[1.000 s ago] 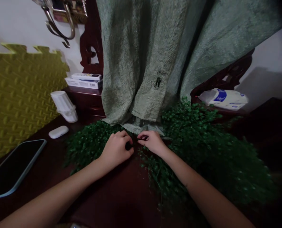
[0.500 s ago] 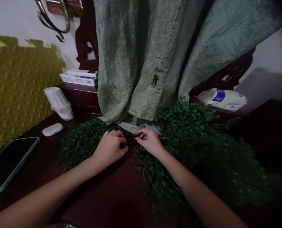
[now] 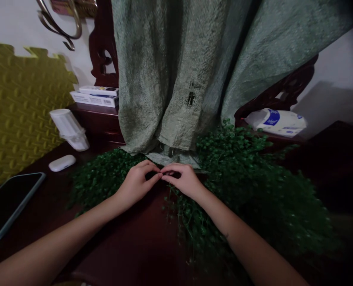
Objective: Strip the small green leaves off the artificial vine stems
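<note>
My left hand (image 3: 139, 178) and my right hand (image 3: 182, 179) meet fingertip to fingertip above the dark red table (image 3: 140, 234). Thumb and fingers of each are pinched together; whatever lies between them is too small or hidden to make out. A heap of small-leaved green sprigs (image 3: 101, 174) lies beside my left hand. The larger green heap (image 3: 262, 190) spreads to the right, partly behind and under my right forearm, with loose stems near my right wrist. Just beyond my fingers hangs the lower edge of a grey-green woven cloth (image 3: 179, 135).
On the left are a phone (image 3: 9, 206), a white earbud case (image 3: 62, 163) and a white plastic container (image 3: 69, 129). Flat boxes (image 3: 95, 98) lie on a raised ledge. At the right sits a tissue pack (image 3: 283, 122). A yellow foam mat (image 3: 21, 115) leans against the wall.
My two hands were apart; now their fingertips touch. The left hand's fingers have uncurled into a pinch, and the right hand has come left. The whole view has shifted slightly.
</note>
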{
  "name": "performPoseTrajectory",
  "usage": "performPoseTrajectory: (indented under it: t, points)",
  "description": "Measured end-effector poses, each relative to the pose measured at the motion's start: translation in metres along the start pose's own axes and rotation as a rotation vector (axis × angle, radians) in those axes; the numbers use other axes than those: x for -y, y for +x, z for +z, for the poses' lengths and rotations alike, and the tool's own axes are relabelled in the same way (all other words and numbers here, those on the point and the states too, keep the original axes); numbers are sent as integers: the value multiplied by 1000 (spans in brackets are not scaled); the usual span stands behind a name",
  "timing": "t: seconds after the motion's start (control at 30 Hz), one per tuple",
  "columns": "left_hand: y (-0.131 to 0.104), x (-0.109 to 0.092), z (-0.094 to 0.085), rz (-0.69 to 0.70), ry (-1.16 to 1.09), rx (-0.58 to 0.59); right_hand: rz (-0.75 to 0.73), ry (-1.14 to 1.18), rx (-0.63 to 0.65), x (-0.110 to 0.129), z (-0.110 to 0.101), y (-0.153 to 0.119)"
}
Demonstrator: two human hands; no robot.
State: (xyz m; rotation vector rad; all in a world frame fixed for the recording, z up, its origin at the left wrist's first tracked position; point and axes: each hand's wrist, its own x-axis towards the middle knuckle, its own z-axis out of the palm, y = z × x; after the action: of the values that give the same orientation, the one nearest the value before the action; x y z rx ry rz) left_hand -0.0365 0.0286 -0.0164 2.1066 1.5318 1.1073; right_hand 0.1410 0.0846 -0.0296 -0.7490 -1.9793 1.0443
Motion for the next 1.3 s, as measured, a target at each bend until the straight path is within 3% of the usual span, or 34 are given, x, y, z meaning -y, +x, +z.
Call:
performPoseTrajectory:
  t: [0.33,0.5,0.7,0.87,1.13,1.3]
  points:
    - [1,4,7,-166,-258,0,187,225,-31,-11,0,3]
    - [0,-2,6,-115,-272,14,252,207,-82,-15,-1,5]
    - [-3,-6,3,37,22,58,317,107,-157,-25,0,7]
    - [-5,1,5,65,311,98,313,25,-130,-28,1,9]
    - [-8,3,10,104,384,157,301,-38,-99,-29,4,11]
    - [-8,4,9,133,360,113,263,-47,-160,-27,3,10]
